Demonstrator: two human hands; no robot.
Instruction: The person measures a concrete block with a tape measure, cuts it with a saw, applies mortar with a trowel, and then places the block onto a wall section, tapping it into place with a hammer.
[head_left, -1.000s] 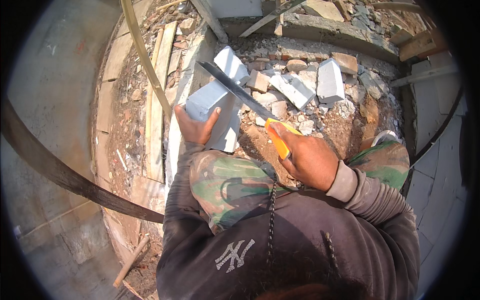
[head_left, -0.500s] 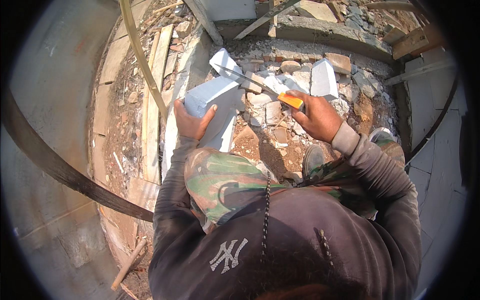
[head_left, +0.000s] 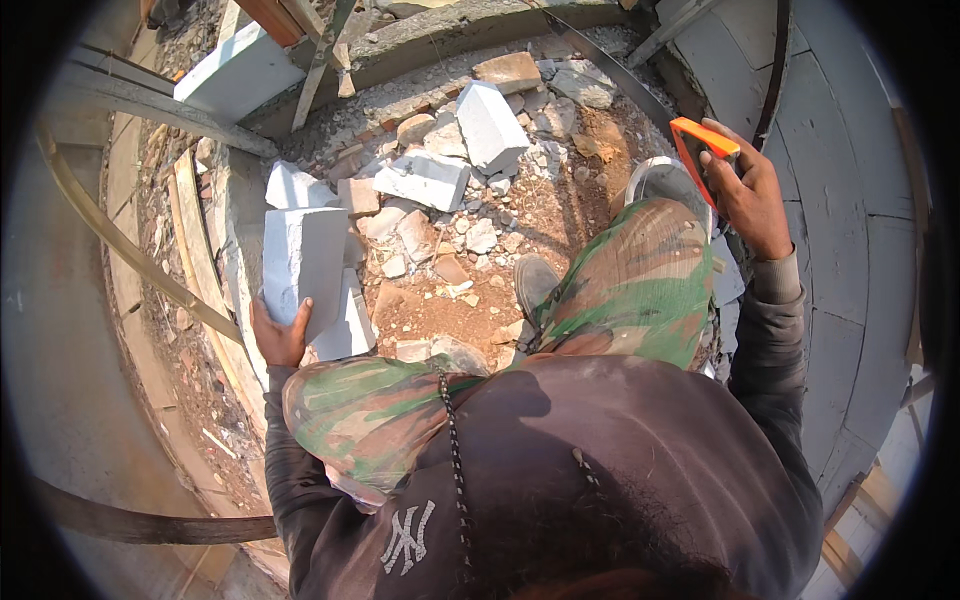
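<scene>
My left hand grips the lower end of a pale grey lightweight concrete block, thumb on its near face. The block stands tilted over another white block piece. Away to the right, my right hand is closed round the orange handle of a handsaw. Its long dark blade points up and to the left, apart from any block. A small white offcut lies just beyond the held block.
Broken white blocks and brick rubble cover the reddish dirt ahead. A bucket stands beside my right knee. A grey block wall rises at right. Wooden planks and a curved strip are at left.
My right hand has lifted the saw off the blocks and carried it to the right. My left hand stays on the block, which now looks more upright. The view has swung right.
</scene>
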